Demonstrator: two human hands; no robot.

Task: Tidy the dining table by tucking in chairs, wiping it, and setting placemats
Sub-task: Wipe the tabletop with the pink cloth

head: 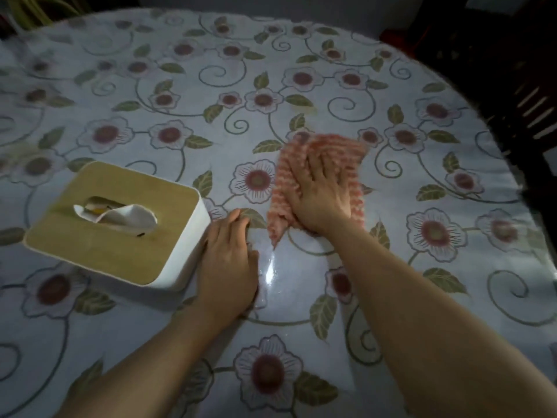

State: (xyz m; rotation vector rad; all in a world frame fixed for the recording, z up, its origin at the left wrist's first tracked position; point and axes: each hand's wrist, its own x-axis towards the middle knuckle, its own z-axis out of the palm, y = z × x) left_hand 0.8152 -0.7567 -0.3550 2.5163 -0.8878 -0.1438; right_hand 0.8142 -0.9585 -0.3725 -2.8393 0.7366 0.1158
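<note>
I see a dim room, the edges of the frame falling off into near black. Along the top of the frame the space behind is dark and I cannot make out a wall. In the upper left corner, long green leaves of a plant (33, 10) show faintly. At the upper right and down the right edge stands a dark wooden chair (509, 70), its slatted back catching thin strips of light. A small patch of red shows in the shadow near the chair's top; I cannot tell what it is
</note>
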